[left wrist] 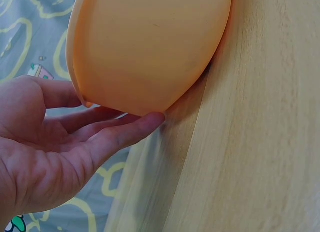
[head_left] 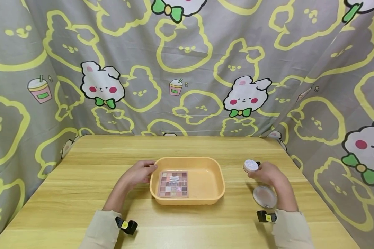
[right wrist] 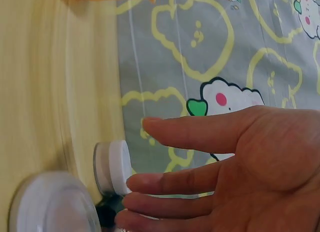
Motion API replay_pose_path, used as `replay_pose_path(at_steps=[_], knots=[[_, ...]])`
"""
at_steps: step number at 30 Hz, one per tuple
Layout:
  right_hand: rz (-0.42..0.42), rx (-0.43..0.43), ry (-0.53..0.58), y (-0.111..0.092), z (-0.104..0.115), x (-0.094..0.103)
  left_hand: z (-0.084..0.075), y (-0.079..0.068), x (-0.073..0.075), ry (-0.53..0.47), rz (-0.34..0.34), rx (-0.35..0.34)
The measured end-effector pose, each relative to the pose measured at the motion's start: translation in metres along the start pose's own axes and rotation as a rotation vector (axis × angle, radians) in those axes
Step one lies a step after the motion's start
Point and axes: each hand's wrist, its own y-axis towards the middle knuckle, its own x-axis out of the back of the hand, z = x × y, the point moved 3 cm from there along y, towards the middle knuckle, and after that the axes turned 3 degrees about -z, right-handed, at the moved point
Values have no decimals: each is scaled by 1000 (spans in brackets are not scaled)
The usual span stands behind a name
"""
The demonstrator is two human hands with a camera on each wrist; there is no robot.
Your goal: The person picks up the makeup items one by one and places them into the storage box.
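Note:
My left hand (head_left: 143,172) is at the left end of an orange plastic basin (head_left: 207,178). In the left wrist view, the fingers (left wrist: 132,129) lie against the basin's end wall and rim, fairly straight. Inside the basin, on its left side, lies an eyeshadow palette (head_left: 173,185) with many small squares. My right hand (head_left: 268,173) reaches to a small round jar (head_left: 251,166) with a white lid. In the right wrist view, the fingers (right wrist: 170,183) are extended, one fingertip right at the white lid, and the thumb stands apart from it.
A round compact with a clear lid (head_left: 265,197) lies on the wooden table (head_left: 187,224), nearer the person than the jar. A small black item (right wrist: 109,209) sits beside the jar, partly hidden by the fingers. A patterned curtain (head_left: 137,52) encloses the table's back and sides.

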Motion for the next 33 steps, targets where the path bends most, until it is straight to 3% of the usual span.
replay_pose_path(at_steps=[8, 15, 23, 28, 33], knots=[[50, -79, 86, -8, -11, 4, 0, 1, 0, -12, 0, 3], [84, -94, 27, -10, -13, 3, 1, 0, 0, 1, 3, 8], [94, -176, 49, -13, -17, 5, 0, 1, 0, -7, -2, 12], [77, -178, 4, -13, -17, 7, 0, 1, 0, -9, 1, 11], [124, -181, -32, -10, -18, 4, 0, 0, 0, -6, -9, 13]])
